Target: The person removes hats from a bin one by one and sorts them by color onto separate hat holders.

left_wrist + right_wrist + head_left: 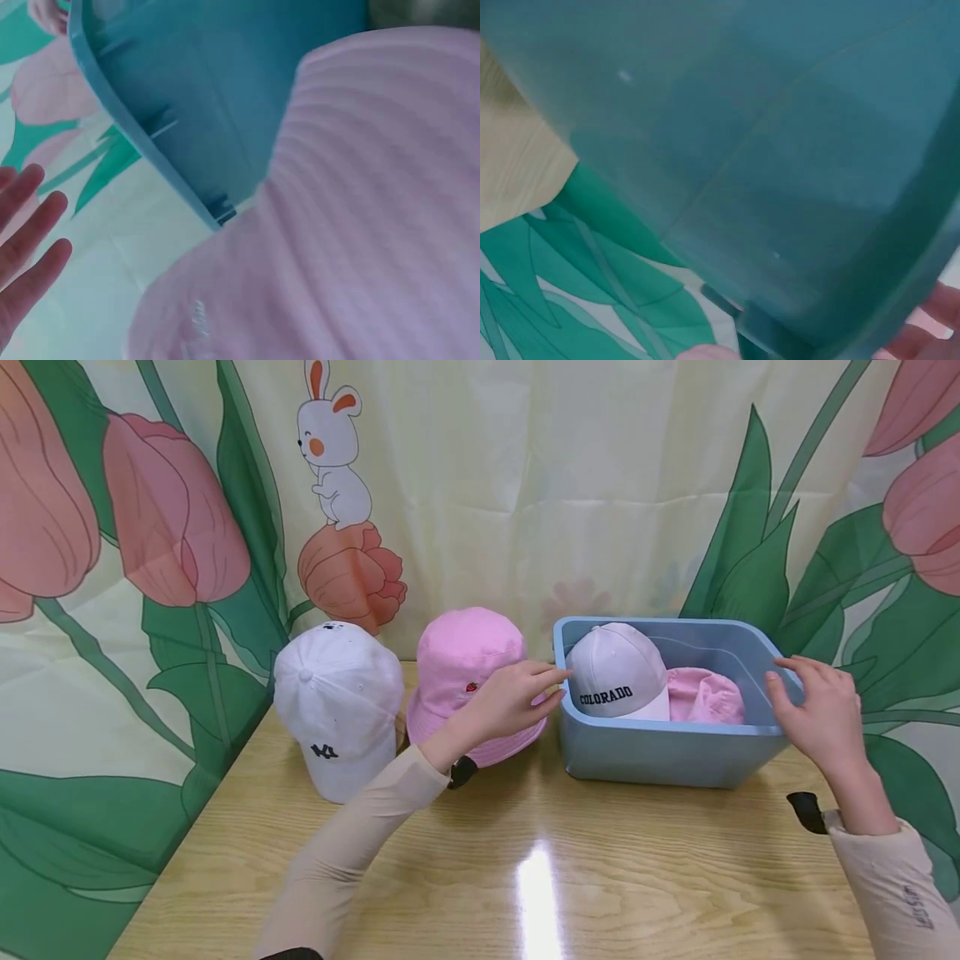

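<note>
A blue plastic bin point(660, 752) stands on the table, holding a white cap point(618, 664) lettered "COLORADO" and a folded pink hat point(705, 695). At the bin's left rim is my left hand point(517, 697), reaching across a pink bucket hat point(468, 647); the left wrist view shows its fingers point(34, 232) spread and holding nothing. My right hand point(821, 714) is at the right end of the bin, thumb and fingers apart with fingertips right at the rim. In the right wrist view, the bin wall point(727, 150) partly hides its fingers point(930, 330).
Left of the bucket hat sits another white cap point(337, 693), brim toward the front. The wooden table point(637, 868) reflects a light strip near its middle. Behind everything hangs a curtain point(600, 485) printed with tulips and a rabbit.
</note>
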Demonstrator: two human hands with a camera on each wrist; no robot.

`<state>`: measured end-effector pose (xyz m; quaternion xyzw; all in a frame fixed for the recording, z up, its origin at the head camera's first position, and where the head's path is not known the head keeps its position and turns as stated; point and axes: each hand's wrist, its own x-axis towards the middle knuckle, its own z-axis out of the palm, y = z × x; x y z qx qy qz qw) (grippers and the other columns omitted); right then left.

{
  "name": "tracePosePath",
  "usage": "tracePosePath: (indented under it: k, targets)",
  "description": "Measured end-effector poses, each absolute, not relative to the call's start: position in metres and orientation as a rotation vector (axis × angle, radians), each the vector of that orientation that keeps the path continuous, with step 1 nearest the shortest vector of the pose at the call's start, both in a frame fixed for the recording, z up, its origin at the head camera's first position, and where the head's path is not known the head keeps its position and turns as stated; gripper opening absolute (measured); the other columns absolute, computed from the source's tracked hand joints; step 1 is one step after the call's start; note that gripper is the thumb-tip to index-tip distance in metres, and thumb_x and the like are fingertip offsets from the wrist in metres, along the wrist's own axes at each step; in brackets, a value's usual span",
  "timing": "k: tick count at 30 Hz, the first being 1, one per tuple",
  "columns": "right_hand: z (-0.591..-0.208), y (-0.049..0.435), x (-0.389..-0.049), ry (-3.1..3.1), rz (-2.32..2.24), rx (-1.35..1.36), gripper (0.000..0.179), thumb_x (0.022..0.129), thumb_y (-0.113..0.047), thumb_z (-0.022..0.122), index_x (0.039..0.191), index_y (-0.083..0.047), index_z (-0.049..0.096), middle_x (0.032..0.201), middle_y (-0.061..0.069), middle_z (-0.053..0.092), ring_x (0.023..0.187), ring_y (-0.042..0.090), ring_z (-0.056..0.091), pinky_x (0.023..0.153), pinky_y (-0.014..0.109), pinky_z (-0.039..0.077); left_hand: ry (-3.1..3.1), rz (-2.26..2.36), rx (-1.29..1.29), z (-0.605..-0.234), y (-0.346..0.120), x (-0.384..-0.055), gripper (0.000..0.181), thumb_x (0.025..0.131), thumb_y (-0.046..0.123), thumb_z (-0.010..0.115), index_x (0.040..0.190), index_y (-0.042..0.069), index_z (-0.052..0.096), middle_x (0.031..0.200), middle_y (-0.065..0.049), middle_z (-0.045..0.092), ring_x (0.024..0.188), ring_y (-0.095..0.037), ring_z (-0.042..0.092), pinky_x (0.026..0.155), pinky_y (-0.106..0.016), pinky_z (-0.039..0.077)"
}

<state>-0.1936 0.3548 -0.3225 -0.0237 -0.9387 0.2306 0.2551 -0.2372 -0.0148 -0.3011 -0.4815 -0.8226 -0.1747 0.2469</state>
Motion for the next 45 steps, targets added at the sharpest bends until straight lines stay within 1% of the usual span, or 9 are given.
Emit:
tracePosePath:
  k: [4, 9, 12, 17, 21, 28, 34, 40, 45]
  targets:
    - [-0.325, 0.360, -0.202, -2.656, 0.596, -0.075, 0.053, 0.094, -0.035, 0.033, 0.129, 0.004, 0.039, 0.138, 0.031, 0.027, 0.124, 0.053, 0.019, 0.087, 0.069, 0.015, -2.296, -0.462, -1.310, -0.291, -0.003, -0.244, 0.026, 0.088, 0.018, 0.052, 0.111, 0.010, 0.061, 0.094, 0.000, 0.064, 0.071, -0.008, 0.055, 0.058, -0.015, 0.043]
    - [-0.329, 0.365, -0.214, -2.781, 0.560, -0.068, 0.061, 0.094, -0.041, 0.027, 0.135, 0.005, 0.028, 0.140, 0.034, 0.017, 0.125, 0.056, 0.013, 0.086, 0.070, 0.015, -2.359, -0.450, -1.305, -0.277, 0.011, -0.254, 0.028, 0.089, 0.017, 0.050, 0.114, 0.008, 0.059, 0.100, -0.003, 0.064, 0.081, -0.011, 0.058, 0.069, -0.019, 0.047]
    - [-0.331, 0.366, -0.219, -2.834, 0.553, -0.058, 0.064, 0.094, -0.043, 0.025, 0.137, 0.005, 0.023, 0.138, 0.036, 0.017, 0.123, 0.056, 0.014, 0.087, 0.070, 0.014, -2.379, -0.406, -1.280, -0.271, 0.020, -0.263, 0.027, 0.090, 0.017, 0.049, 0.113, 0.009, 0.059, 0.103, -0.003, 0.063, 0.087, -0.013, 0.059, 0.073, -0.022, 0.048]
    - [-0.333, 0.368, -0.222, -2.897, 0.516, -0.047, 0.068, 0.094, -0.046, 0.024, 0.138, 0.006, 0.018, 0.136, 0.039, 0.017, 0.122, 0.057, 0.014, 0.086, 0.071, 0.015, -2.459, -0.278, -1.230, -0.263, 0.036, -0.276, 0.024, 0.091, 0.021, 0.044, 0.110, 0.012, 0.057, 0.103, -0.001, 0.062, 0.090, -0.015, 0.057, 0.074, -0.025, 0.048]
    - [-0.331, 0.370, -0.222, -2.952, 0.480, -0.029, 0.071, 0.093, -0.048, 0.020, 0.138, 0.006, 0.014, 0.136, 0.041, 0.013, 0.125, 0.057, 0.009, 0.087, 0.072, 0.013, -2.502, -0.182, -1.201, -0.263, 0.053, -0.286, 0.023, 0.092, 0.023, 0.042, 0.106, 0.012, 0.057, 0.103, 0.000, 0.061, 0.092, -0.016, 0.056, 0.075, -0.027, 0.048]
    - [-0.329, 0.371, -0.222, -2.995, 0.459, -0.008, 0.071, 0.093, -0.049, 0.017, 0.139, 0.006, 0.012, 0.137, 0.041, 0.006, 0.127, 0.056, -0.001, 0.091, 0.071, 0.006, -2.571, -0.080, -1.170, -0.275, 0.080, -0.304, 0.026, 0.093, 0.028, 0.041, 0.108, 0.013, 0.055, 0.104, 0.000, 0.059, 0.095, -0.017, 0.054, 0.073, -0.028, 0.048]
    - [-0.330, 0.369, -0.223, -2.984, 0.477, -0.011, 0.071, 0.093, -0.049, 0.017, 0.139, 0.005, 0.013, 0.138, 0.040, 0.006, 0.127, 0.055, -0.001, 0.091, 0.071, 0.004, -2.661, -0.014, -1.176, -0.285, 0.093, -0.317, 0.033, 0.094, 0.033, 0.039, 0.118, 0.013, 0.049, 0.110, -0.002, 0.056, 0.100, -0.015, 0.051, 0.079, -0.026, 0.047]
    - [-0.332, 0.366, -0.223, -2.957, 0.491, -0.026, 0.072, 0.093, -0.050, 0.018, 0.139, 0.005, 0.015, 0.138, 0.039, 0.009, 0.128, 0.055, 0.001, 0.092, 0.071, 0.003, -2.717, 0.070, -1.188, -0.297, 0.099, -0.327, 0.035, 0.095, 0.033, 0.035, 0.122, 0.015, 0.045, 0.112, -0.002, 0.055, 0.102, -0.017, 0.052, 0.077, -0.027, 0.047]
    - [-0.333, 0.365, -0.221, -2.932, 0.495, -0.043, 0.071, 0.093, -0.050, 0.019, 0.138, 0.005, 0.018, 0.138, 0.039, 0.012, 0.128, 0.055, 0.005, 0.093, 0.070, 0.005, -2.763, 0.077, -1.194, -0.303, 0.102, -0.332, 0.042, 0.095, 0.035, 0.033, 0.133, 0.017, 0.035, 0.128, -0.003, 0.048, 0.113, -0.018, 0.048, 0.088, -0.031, 0.044]
